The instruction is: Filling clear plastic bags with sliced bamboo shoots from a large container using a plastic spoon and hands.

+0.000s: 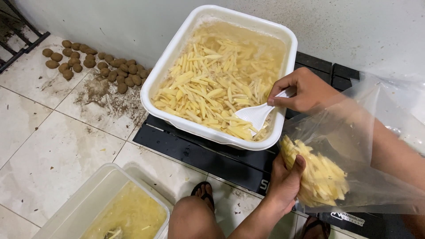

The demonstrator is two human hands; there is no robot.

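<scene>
A white tub [175, 57] of cut potato sticks [212, 84] in water sits far left. The clear bag [354, 146], near right, is clamped by the left hand [285, 181]. The right hand [305, 90], closed on a white scoop [256, 114], hovers just left of the bag's mouth.

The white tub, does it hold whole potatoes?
No, the white tub holds cut potato strips in cloudy water; whole potatoes lie on the floor.

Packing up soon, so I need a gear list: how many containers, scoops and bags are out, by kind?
White tub of cut potato sticks: 1
Clear bin: 1
White scoop: 1
Clear plastic bag: 1
Total: 4
</scene>
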